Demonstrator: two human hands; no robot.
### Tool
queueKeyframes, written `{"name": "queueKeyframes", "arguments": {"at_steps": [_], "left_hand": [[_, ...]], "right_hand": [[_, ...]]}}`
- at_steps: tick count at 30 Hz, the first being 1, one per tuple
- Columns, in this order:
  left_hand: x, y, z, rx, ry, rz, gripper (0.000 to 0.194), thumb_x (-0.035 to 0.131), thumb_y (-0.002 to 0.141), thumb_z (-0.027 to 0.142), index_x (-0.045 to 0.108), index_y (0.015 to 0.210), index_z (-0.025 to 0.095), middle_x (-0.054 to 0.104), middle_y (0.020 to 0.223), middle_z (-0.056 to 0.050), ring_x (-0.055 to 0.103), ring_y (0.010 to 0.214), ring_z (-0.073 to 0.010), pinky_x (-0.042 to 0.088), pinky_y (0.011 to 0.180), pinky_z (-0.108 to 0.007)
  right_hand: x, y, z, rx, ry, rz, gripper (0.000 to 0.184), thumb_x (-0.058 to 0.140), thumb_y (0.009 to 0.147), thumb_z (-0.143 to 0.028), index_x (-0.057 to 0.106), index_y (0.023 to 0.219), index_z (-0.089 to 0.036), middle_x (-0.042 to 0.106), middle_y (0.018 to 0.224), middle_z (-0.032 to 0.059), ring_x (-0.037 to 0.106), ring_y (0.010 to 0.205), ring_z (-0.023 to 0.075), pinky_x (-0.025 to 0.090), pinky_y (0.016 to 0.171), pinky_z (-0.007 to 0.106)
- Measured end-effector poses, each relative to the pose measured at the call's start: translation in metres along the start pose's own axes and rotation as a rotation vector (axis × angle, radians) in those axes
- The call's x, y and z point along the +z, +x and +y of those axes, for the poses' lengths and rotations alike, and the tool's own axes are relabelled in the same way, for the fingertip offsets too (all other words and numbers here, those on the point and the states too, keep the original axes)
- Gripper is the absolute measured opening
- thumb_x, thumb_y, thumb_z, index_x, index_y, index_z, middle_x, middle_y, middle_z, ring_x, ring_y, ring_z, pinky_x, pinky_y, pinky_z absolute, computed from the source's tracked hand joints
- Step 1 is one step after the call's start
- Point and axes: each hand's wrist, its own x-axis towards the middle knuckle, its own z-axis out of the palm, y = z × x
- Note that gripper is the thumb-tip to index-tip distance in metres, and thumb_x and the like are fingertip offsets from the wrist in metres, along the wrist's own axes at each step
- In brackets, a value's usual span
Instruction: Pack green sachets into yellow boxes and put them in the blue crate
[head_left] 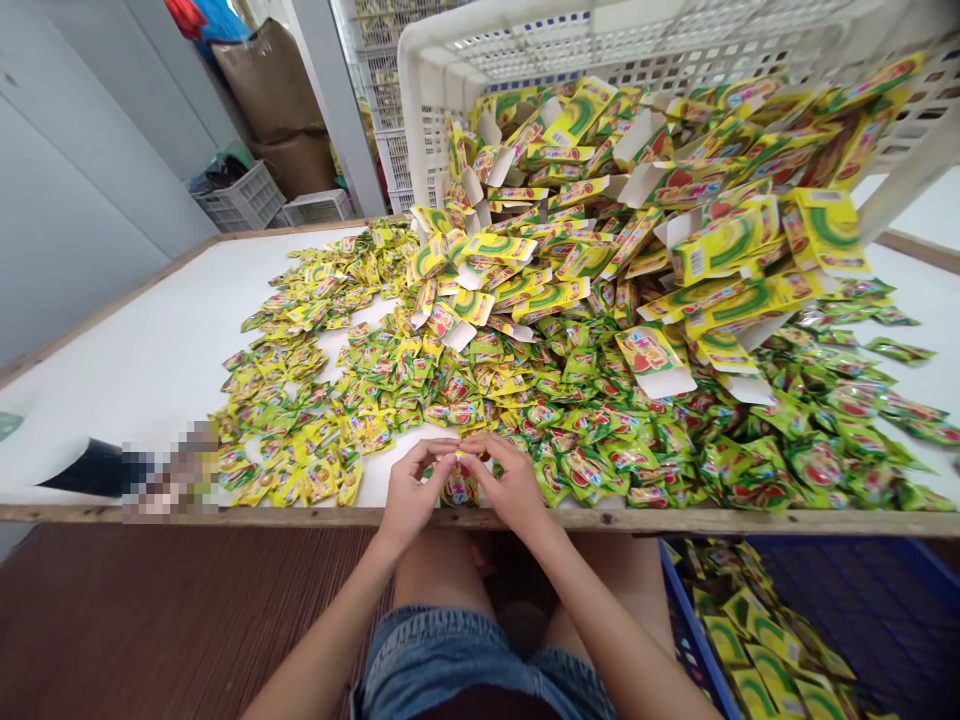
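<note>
At the table's front edge, my left hand (420,485) and my right hand (506,480) meet, thumbs and fingertips together. Between them is a small yellow-and-green candy box (459,488), mostly covered by the fingers, with both hands closed on its upper end. Just beyond my hands lie heaped candy packets (585,470), green and yellow with red fruit prints. More packets (300,465) spread to the left. Behind these, yellow cardboard candy boxes (652,360), several with white end flaps standing open, spill forward over the packets.
A tipped white plastic basket (442,60) full of boxes stands at the back. Below the table on the right, a blue crate (862,600) holds yellow boxes. A dark cylindrical object (86,468) lies at left beside a blurred patch. Wooden edging (607,518) borders the white table (150,340).
</note>
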Motion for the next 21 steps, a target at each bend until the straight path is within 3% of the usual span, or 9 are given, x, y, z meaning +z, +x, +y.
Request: {"name": "queueKeyframes", "arguments": {"at_steps": [7, 13, 18, 21], "left_hand": [[0.001, 0.009, 0.004, -0.053, 0.050, 0.019, 0.023, 0.056, 0.081, 0.032, 0.059, 0.089, 0.012, 0.061, 0.081, -0.005, 0.056, 0.077, -0.0132, 0.042, 0.071, -0.022], [0.001, 0.002, -0.011, -0.038, -0.006, 0.011, 0.025, 0.059, 0.078, 0.029, 0.061, 0.098, 0.014, 0.061, 0.094, -0.006, 0.057, 0.086, -0.0140, 0.043, 0.076, -0.023], [0.000, -0.006, -0.016, -0.032, -0.036, -0.011, 0.021, 0.060, 0.078, 0.027, 0.065, 0.093, 0.013, 0.062, 0.093, -0.007, 0.057, 0.090, -0.0158, 0.045, 0.081, -0.026], [-0.001, -0.011, -0.013, -0.019, -0.073, -0.044, 0.034, 0.056, 0.081, 0.025, 0.054, 0.113, 0.015, 0.059, 0.102, -0.009, 0.057, 0.093, -0.0151, 0.044, 0.084, -0.027]], "right_hand": [[0.001, 0.009, -0.003, 0.123, -0.066, -0.015, 0.018, 0.048, 0.086, -0.030, 0.060, 0.086, -0.016, 0.060, 0.077, 0.0021, 0.053, 0.064, 0.0115, 0.041, 0.064, 0.024], [0.003, -0.006, 0.005, 0.000, -0.078, -0.004, 0.016, 0.046, 0.088, -0.025, 0.056, 0.098, -0.018, 0.058, 0.096, 0.0047, 0.053, 0.091, 0.0148, 0.041, 0.079, 0.026], [0.013, -0.014, 0.004, -0.011, -0.091, -0.022, 0.013, 0.046, 0.088, -0.021, 0.055, 0.097, -0.019, 0.057, 0.094, 0.0040, 0.053, 0.091, 0.0149, 0.042, 0.080, 0.028], [-0.007, -0.022, -0.013, -0.038, -0.102, 0.052, 0.015, 0.043, 0.088, -0.019, 0.054, 0.097, -0.021, 0.057, 0.094, 0.0041, 0.052, 0.092, 0.0155, 0.042, 0.080, 0.029]]}}
